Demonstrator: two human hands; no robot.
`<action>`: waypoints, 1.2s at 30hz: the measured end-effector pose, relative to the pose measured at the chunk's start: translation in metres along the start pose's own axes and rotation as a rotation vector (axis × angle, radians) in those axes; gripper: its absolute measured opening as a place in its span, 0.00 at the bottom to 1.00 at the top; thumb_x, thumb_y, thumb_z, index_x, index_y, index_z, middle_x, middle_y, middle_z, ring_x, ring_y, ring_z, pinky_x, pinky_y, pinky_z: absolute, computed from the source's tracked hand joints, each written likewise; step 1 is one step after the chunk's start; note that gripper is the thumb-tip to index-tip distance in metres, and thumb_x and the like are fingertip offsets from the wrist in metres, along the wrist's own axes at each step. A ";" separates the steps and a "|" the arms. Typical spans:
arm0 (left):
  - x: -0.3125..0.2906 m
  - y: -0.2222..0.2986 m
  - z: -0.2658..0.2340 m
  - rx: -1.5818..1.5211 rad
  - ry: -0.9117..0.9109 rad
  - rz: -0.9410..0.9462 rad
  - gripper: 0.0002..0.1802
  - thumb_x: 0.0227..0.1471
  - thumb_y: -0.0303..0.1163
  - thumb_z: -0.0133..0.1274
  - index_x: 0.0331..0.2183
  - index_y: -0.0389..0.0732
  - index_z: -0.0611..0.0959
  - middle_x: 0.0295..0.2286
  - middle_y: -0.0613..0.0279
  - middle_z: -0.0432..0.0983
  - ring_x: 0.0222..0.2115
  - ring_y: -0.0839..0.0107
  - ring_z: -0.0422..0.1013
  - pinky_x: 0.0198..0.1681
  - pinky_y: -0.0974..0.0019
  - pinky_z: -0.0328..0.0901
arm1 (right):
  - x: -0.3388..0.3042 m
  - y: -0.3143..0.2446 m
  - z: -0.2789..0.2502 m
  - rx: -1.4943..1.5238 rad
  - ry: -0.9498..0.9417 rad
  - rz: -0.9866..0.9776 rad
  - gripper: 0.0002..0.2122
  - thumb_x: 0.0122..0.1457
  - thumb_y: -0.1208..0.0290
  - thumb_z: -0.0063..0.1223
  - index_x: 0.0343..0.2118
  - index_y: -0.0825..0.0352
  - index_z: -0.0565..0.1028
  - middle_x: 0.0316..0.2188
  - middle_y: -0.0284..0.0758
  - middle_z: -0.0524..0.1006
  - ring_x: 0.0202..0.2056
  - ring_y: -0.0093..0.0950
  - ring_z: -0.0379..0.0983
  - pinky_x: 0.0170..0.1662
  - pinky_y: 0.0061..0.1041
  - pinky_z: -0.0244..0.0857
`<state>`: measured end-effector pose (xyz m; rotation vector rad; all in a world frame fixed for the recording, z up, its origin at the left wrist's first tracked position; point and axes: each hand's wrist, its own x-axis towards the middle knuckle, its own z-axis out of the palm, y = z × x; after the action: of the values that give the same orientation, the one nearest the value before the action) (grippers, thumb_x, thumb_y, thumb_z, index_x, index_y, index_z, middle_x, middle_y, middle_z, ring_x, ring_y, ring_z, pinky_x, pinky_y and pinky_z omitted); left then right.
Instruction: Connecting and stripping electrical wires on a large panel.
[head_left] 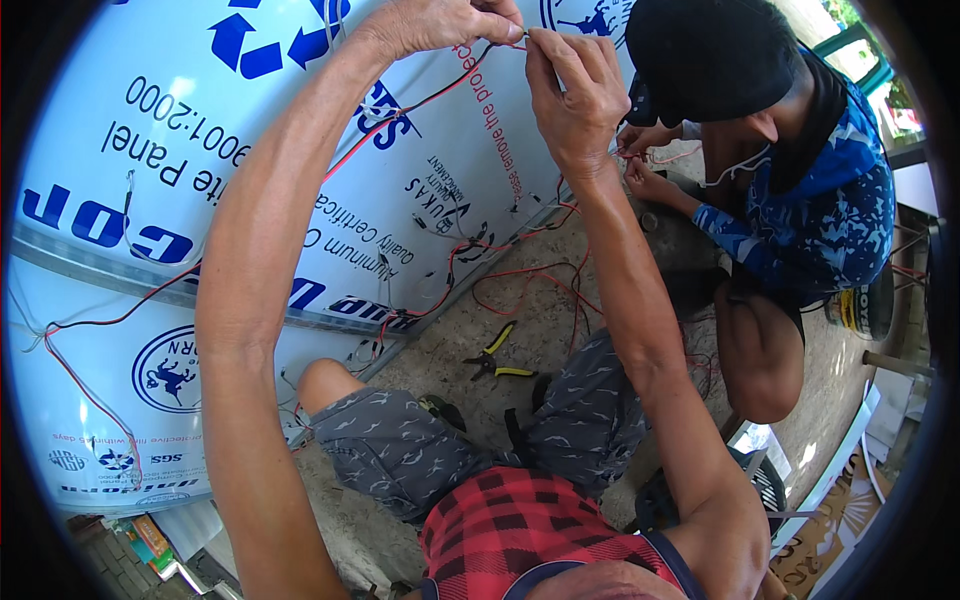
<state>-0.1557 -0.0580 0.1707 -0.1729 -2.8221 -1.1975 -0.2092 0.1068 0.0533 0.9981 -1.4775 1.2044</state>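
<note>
Both my arms are raised toward the top of the head view. My left hand (pixel 440 24) pinches a thin wire at its fingertips. Just to its right, my right hand (pixel 580 92) is closed, its thumb and forefinger meeting the same spot where wire ends come together. The red and black wire (pixel 362 142) runs from there down and left across the large white panel (pixel 290 190) with blue print, passing behind my left forearm. How the wire ends are joined is too small to make out.
Yellow-handled pliers (pixel 495 358) lie on the concrete floor between my legs. Loose red and black wires (pixel 530 270) trail along the panel's lower edge. At my right a co-worker (pixel 800 190) in a dark cap and blue top crouches, handling red wires. A bucket (pixel 862 308) stands behind them.
</note>
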 end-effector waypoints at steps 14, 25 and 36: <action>-0.003 -0.008 0.003 0.178 0.040 0.046 0.07 0.48 0.28 0.66 0.31 0.35 0.89 0.22 0.61 0.83 0.23 0.77 0.74 0.28 0.68 0.69 | 0.010 0.016 -0.009 1.082 -0.531 1.126 0.05 0.61 0.70 0.60 0.34 0.65 0.79 0.28 0.28 0.77 0.34 0.22 0.69 0.40 0.29 0.63; 0.000 0.007 -0.003 0.063 -0.069 0.031 0.06 0.47 0.26 0.66 0.30 0.34 0.90 0.23 0.59 0.84 0.20 0.77 0.75 0.26 0.70 0.70 | 0.009 0.007 -0.018 0.368 -0.350 0.519 0.10 0.54 0.73 0.65 0.38 0.70 0.79 0.28 0.33 0.82 0.29 0.24 0.77 0.32 0.28 0.70; 0.007 0.002 -0.004 -0.016 -0.083 -0.038 0.05 0.48 0.25 0.65 0.29 0.33 0.89 0.21 0.60 0.82 0.19 0.78 0.73 0.23 0.73 0.68 | 0.005 0.008 -0.010 -0.091 -0.227 0.020 0.06 0.52 0.73 0.65 0.33 0.59 0.79 0.24 0.29 0.77 0.32 0.30 0.74 0.40 0.34 0.64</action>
<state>-0.1621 -0.0591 0.1756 -0.1755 -2.9004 -1.2488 -0.2159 0.1180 0.0577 1.0877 -1.7062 1.0541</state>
